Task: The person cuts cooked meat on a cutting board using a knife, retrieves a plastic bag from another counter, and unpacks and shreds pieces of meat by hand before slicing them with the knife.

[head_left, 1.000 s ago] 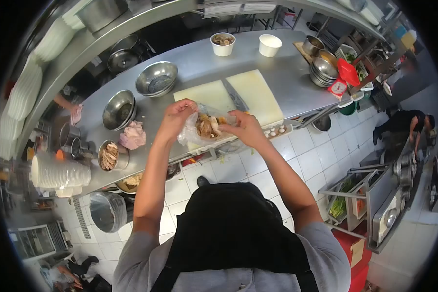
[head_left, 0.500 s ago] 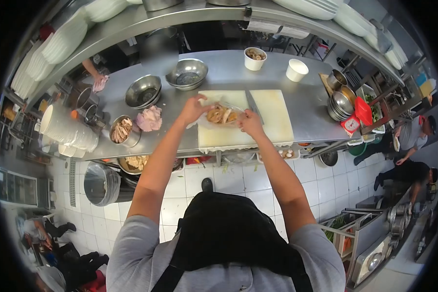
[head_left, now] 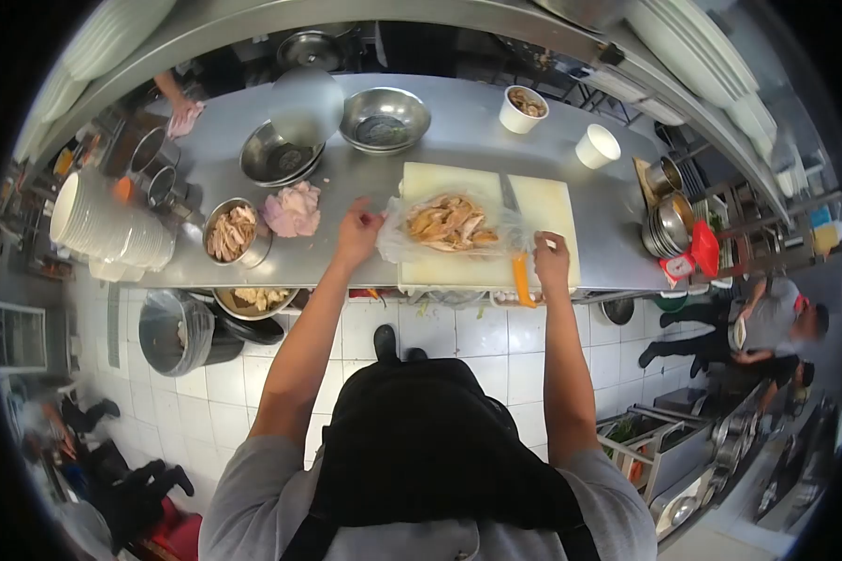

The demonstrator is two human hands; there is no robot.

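Note:
A clear plastic bag with pieces of browned meat lies stretched across the pale cutting board. My left hand pinches the bag's left edge. At the bag's right end my right hand is closed, its fingertips on the plastic edge. Under the right part of the bag is a knife, its blade showing above and its orange handle below, beside my right hand. Left of the board sit a pink cloth and a metal pot of meat strips.
Metal bowls and two white tubs stand behind the board. Stacked white containers are at the left, a red scale at the right. A co-worker's hand holds a cloth at the back left. Other people stand at both sides.
My hands have moved apart, and the bag is spread wider and flatter between them. The knife's orange handle has come into view. The camera view has shifted.

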